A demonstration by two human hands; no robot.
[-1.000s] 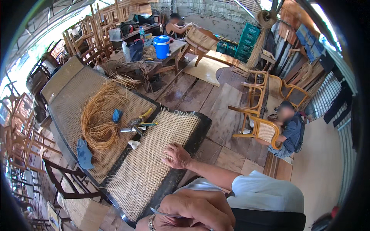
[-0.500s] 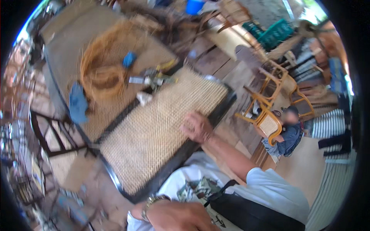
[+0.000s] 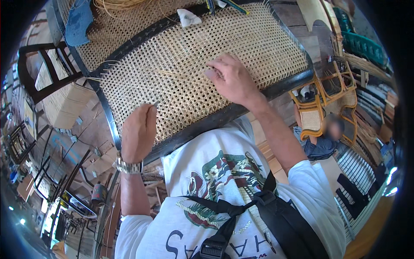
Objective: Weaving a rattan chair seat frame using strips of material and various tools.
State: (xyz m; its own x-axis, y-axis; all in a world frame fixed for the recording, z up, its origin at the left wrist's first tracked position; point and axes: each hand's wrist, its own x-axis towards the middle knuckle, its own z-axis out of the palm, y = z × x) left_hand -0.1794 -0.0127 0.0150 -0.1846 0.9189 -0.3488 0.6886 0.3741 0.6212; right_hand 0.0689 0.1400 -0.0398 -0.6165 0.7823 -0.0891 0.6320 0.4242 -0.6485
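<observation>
A woven cane panel (image 3: 181,60) in a dark frame (image 3: 200,120) lies in front of my body, with open holes through its weave. Low over its left part is my left hand (image 3: 139,131), fingers pressed together; a small grey tip shows at the fingertips, too small to name. My right hand (image 3: 233,82) rests over the panel's middle right, fingers curled towards the thumb; what they hold, if anything, is hidden. Between the hands a pale loose strand of cane (image 3: 166,72) lies on the weave.
Beyond lies a second cane panel (image 3: 125,30) with a blue cloth (image 3: 79,21), a coil of cane (image 3: 118,3), a white crumpled piece (image 3: 188,18) and pliers-like tools (image 3: 210,6). A dark chair frame (image 3: 45,71) stands left. At right, a person (image 3: 323,140) sits by rattan chairs (image 3: 312,118).
My view has swung down and turned, so the panel lies straighter before me. My left hand has come up from near my body onto the panel; my right hand stays over it.
</observation>
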